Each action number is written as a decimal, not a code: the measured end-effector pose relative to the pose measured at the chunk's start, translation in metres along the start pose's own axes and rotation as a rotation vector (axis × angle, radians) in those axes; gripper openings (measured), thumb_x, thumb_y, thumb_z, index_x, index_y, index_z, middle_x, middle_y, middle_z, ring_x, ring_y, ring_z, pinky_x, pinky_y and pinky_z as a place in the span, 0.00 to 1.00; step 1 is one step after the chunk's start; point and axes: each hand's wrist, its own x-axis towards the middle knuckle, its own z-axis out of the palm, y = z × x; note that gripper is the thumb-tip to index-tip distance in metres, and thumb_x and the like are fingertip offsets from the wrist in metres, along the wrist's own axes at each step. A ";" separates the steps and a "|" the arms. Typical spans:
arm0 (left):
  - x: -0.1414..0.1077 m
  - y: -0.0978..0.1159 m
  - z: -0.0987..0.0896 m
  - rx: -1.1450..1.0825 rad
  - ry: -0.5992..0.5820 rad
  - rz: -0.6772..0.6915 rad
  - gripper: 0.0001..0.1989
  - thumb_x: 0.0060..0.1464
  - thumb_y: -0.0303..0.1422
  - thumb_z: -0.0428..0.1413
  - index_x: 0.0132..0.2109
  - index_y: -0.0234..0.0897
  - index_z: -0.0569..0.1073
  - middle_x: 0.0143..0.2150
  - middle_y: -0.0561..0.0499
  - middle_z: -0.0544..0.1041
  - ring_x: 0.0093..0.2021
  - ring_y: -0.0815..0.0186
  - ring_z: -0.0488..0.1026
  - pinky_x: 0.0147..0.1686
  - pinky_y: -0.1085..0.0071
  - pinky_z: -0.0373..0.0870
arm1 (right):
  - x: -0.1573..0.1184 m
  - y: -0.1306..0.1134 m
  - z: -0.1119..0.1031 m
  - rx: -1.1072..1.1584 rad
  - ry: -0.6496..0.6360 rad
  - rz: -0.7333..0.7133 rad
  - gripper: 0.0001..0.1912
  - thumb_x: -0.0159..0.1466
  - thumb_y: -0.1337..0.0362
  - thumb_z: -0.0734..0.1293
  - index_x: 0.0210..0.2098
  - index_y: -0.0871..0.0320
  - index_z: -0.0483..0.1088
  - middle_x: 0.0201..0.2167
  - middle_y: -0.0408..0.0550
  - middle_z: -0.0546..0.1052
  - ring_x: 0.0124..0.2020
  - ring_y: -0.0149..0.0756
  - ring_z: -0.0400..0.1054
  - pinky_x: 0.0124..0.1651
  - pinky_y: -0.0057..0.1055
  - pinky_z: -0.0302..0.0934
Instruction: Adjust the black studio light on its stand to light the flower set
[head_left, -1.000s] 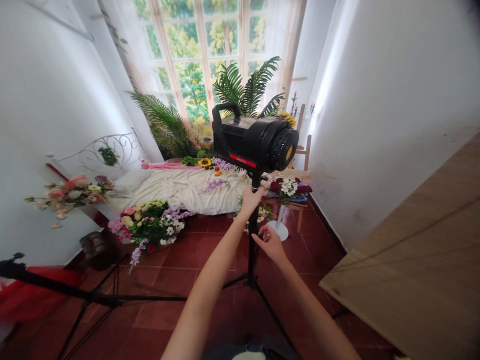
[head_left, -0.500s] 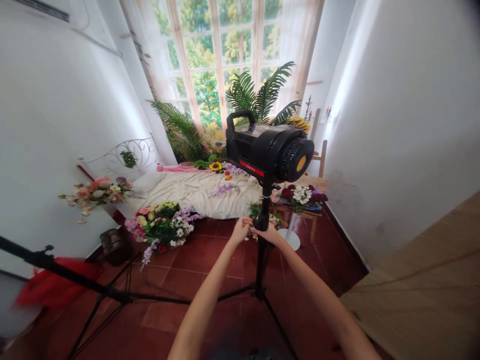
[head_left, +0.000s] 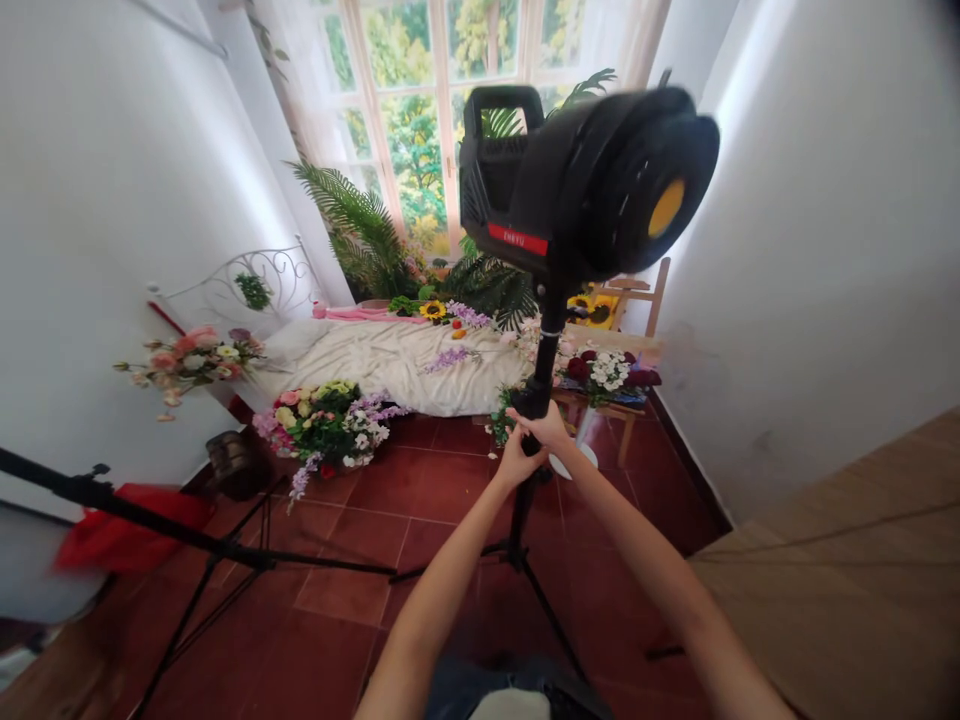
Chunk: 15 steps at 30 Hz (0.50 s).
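A black light stand point(head_left: 520, 515) rises in front of me, its pole leaning slightly to the right. On its top sits a black studio light point(head_left: 577, 185) with a carry handle, a red label and a yellow disc at its front. My left hand point(head_left: 519, 460) is wrapped round the pole under the dark collar point(head_left: 534, 398). Just above it, my right hand point(head_left: 551, 428) grips the pole at that collar, its thumb side towards the left hand. The palms hide the part of the pole between them.
A second black stand point(head_left: 172, 530) slants across the left. Beyond lie a bed with a cream cover point(head_left: 390, 365), a flower bunch point(head_left: 322, 430), and a wooden chair point(head_left: 626, 410) with flowers before it. A wooden board point(head_left: 832, 590) is at the right; walls flank both sides.
The studio light has come up and nearer, looking larger and tilted right. My left hand has moved from beside the pole's collar to grip the pole lower down. My view has dipped.
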 end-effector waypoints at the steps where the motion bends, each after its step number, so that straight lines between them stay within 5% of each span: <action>1: 0.002 0.001 0.003 0.041 0.012 0.003 0.16 0.41 0.34 0.61 0.38 0.33 0.70 0.32 0.50 0.74 0.33 0.67 0.71 0.37 0.71 0.68 | 0.004 -0.011 -0.002 0.008 -0.023 -0.019 0.21 0.43 0.50 0.73 0.16 0.56 0.59 0.10 0.38 0.62 0.14 0.26 0.56 0.19 0.26 0.55; 5: 0.006 0.003 0.011 0.174 0.093 -0.036 0.15 0.45 0.42 0.57 0.26 0.32 0.70 0.21 0.54 0.68 0.23 0.72 0.64 0.26 0.75 0.63 | 0.022 -0.060 -0.008 0.051 -0.070 -0.108 0.21 0.47 0.50 0.72 0.15 0.57 0.60 0.09 0.38 0.62 0.12 0.24 0.54 0.18 0.24 0.52; 10: 0.009 0.005 0.016 0.267 0.186 -0.051 0.18 0.44 0.44 0.57 0.19 0.34 0.66 0.17 0.54 0.66 0.21 0.72 0.63 0.23 0.76 0.59 | 0.048 -0.116 -0.012 0.075 0.055 -0.181 0.20 0.45 0.52 0.73 0.17 0.58 0.61 0.10 0.37 0.61 0.13 0.24 0.53 0.17 0.23 0.50; 15: 0.010 0.001 0.021 0.173 0.255 -0.164 0.17 0.41 0.42 0.59 0.18 0.35 0.65 0.16 0.55 0.65 0.19 0.72 0.63 0.21 0.76 0.59 | 0.055 -0.140 -0.010 0.074 0.131 -0.186 0.17 0.46 0.54 0.72 0.20 0.60 0.64 0.12 0.38 0.63 0.14 0.24 0.54 0.18 0.24 0.50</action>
